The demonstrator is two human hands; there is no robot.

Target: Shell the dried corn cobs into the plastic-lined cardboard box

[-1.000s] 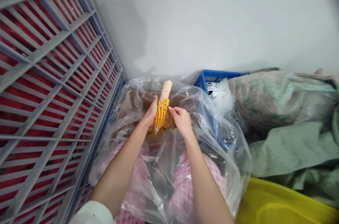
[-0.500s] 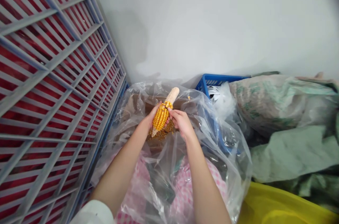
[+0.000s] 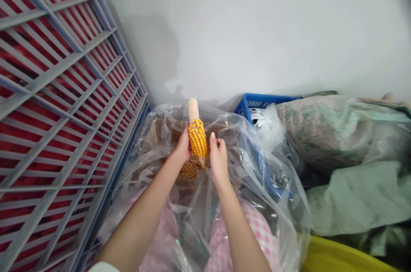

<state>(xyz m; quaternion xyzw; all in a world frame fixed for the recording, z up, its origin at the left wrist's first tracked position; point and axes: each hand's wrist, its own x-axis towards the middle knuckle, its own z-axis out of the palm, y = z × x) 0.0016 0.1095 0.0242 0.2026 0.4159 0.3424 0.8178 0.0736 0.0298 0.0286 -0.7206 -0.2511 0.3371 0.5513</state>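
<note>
yellow maize cob [image 3: 197,137], upright in clear plastic bag [image 3: 257,152]: pale bare top [image 3: 193,109] stripped, yellow kernels left on lower part. loose kernels [image 3: 191,168] piled below. left hand [image 3: 183,145] wrapped round cob; right hand [image 3: 218,162] fingers pressed together, just beside cob, contact unclear.

Bright diffuse light, soft shadow [image 3: 150,58] on white wall [image 3: 257,28], glare on clear plastic bag [image 3: 257,169]. Fisheye bends grey rack [image 3: 58,92] at L edge; corn cob [image 3: 198,139] fairly sharp, top R corner dark.
</note>
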